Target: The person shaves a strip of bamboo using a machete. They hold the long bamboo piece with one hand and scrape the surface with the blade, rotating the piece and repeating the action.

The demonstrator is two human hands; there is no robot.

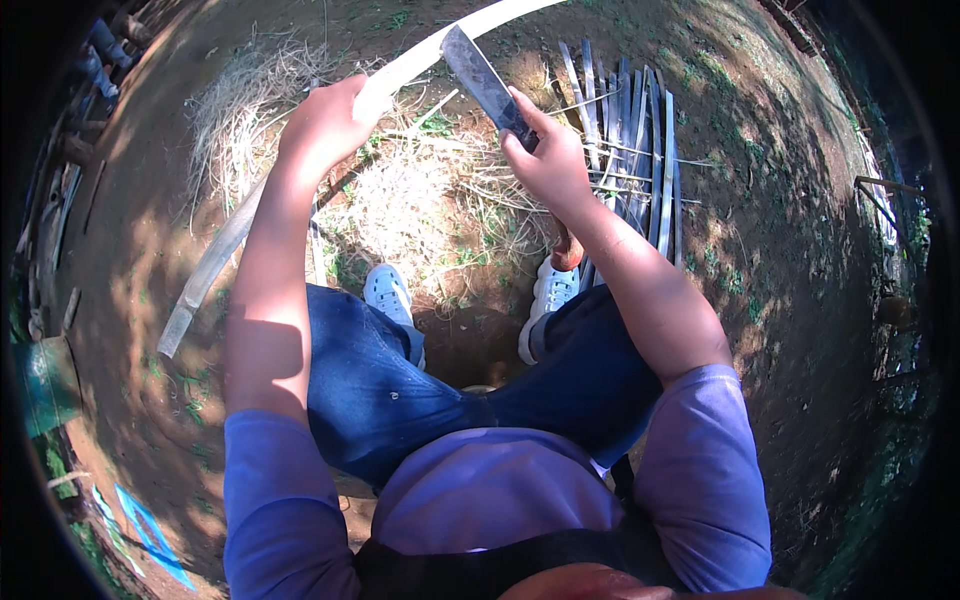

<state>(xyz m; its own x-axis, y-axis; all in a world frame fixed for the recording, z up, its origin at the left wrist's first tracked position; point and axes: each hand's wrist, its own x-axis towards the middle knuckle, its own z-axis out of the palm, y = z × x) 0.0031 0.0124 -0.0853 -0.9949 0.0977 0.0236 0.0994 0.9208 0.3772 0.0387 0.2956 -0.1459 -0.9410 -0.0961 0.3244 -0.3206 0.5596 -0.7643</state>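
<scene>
A long, pale split-bamboo strip [415,62] runs from the ground at the left up past the far edge, glaring white in the sun. My left hand [328,125] is closed around it, arm stretched forward. In my right hand [548,160] is a machete [478,82] with a broad, dark, stained blade. My thumb and forefinger press on the blade near its lower part, and a brown wooden handle [567,250] shows below my wrist. The blade's tip overlaps the strip's edge; whether they touch I cannot tell.
Pale shavings [400,205] cover the ground between my white shoes [388,292], with a heap of thin fibres [245,110] farther left. A stack of split strips [640,150] lies beyond my right hand. Wooden poles [60,220] and a green object [48,385] are at the left edge.
</scene>
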